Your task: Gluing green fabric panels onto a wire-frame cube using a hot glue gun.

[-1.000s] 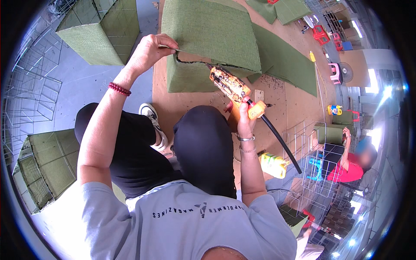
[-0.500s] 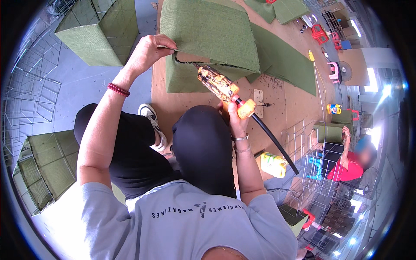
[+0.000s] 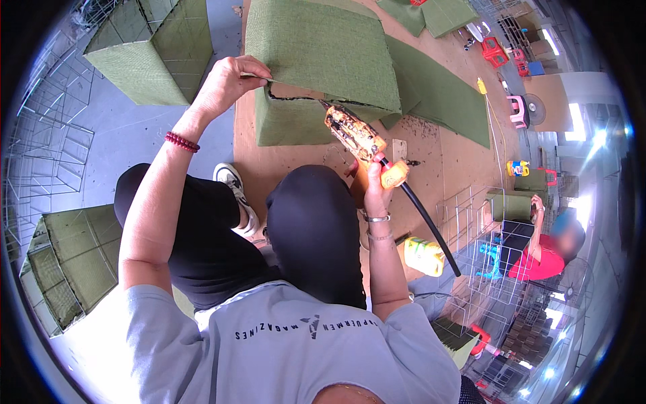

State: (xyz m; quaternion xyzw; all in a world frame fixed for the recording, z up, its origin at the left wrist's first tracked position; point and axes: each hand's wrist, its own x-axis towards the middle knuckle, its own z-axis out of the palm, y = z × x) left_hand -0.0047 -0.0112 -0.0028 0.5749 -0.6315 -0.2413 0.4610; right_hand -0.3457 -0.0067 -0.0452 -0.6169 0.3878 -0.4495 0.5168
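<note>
Gluing green fabric onto a box frame (image 3: 316,74) on the table (image 3: 444,161)
Left hand (image 3: 229,84) pinches the loose fabric edge (image 3: 259,75); right hand (image 3: 373,185) grips the glue gun (image 3: 356,138) (corner seam open, unfinished)

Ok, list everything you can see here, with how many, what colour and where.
Fabric box: 1, green, on the board ahead, its flap edge lifted.
Board: 1, brown, under the fabric box.
Fabric sheets: several, green, on the board to the right and top.
Covered boxes: 2, green, top left and lower left.
Wire frames: several, grey, far left; more at right.
Bottle: 1, yellow, right of the knees.
Stools: a few, red and pink, top right.
Other person: 1, red top, right.
Hose: 1, black, from the glue gun.
Glue gun: 1, orange, in the right hand.
Left hand: pinching the flap.
Right hand: gripping the gun.
</note>
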